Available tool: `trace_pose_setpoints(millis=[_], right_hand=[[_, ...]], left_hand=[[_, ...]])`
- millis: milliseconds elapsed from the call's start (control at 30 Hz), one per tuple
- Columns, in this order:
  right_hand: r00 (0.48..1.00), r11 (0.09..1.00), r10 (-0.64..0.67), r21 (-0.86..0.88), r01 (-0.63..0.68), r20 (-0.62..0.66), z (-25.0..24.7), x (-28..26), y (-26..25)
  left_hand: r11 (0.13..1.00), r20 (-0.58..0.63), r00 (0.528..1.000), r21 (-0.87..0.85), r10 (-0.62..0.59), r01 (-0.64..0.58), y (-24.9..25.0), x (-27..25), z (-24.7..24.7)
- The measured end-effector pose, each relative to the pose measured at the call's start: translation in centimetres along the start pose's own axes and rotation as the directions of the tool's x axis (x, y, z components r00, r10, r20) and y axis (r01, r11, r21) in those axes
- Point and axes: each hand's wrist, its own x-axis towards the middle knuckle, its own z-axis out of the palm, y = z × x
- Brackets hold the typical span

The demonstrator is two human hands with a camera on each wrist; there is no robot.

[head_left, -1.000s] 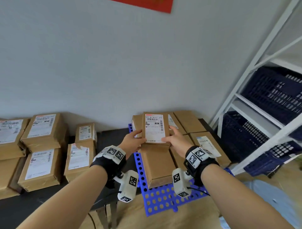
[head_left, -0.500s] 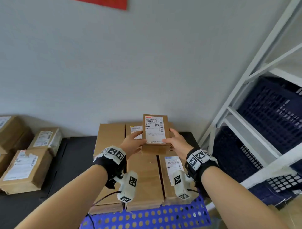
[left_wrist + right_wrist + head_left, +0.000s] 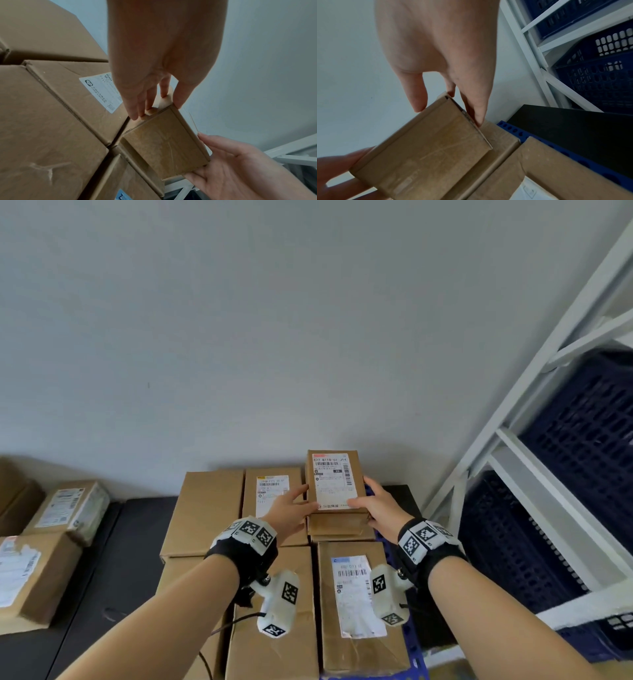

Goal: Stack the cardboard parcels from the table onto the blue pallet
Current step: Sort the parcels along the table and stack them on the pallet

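Observation:
I hold a small cardboard parcel (image 3: 334, 484) with a white shipping label between both hands. My left hand (image 3: 301, 501) grips its left side and my right hand (image 3: 368, 498) grips its right side. It is at the back right of the stack, over another brown parcel (image 3: 337, 525); I cannot tell whether they touch. In the left wrist view my left hand (image 3: 154, 105) pinches the parcel (image 3: 168, 143). In the right wrist view my right hand (image 3: 450, 102) clasps the parcel's (image 3: 428, 148) edge. Several larger parcels cover the blue pallet (image 3: 416, 659), whose perforated edge (image 3: 513, 129) shows.
More labelled parcels (image 3: 68, 508) wait on the black table (image 3: 137, 525) at the left. A white metal shelf rack (image 3: 507, 440) with dark blue crates (image 3: 582, 446) stands close on the right. A grey wall rises right behind the stack.
Both hands have carried the small parcel to the right and farther back, from over the pallet's back middle to its back right corner. The grip is unchanged.

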Motion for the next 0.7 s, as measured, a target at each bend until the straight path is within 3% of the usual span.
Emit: trace_pose_setpoints(millis=[433,700], right_hand=[[0.999,0.998,0.05,0.038,-0.051,0.012,-0.5,1.1,0.6],[0.998,0.998,0.057,-0.039,-0.057,-0.007,-0.2,0.0,0.2]], left_hand=[[1.0,-0.018,1.0,0.023,-0.011,0.011,-0.6,1.3,0.5],[0.982,-0.031,0.998,0.183,-0.048,0.053,-0.4,0.7,0.2]])
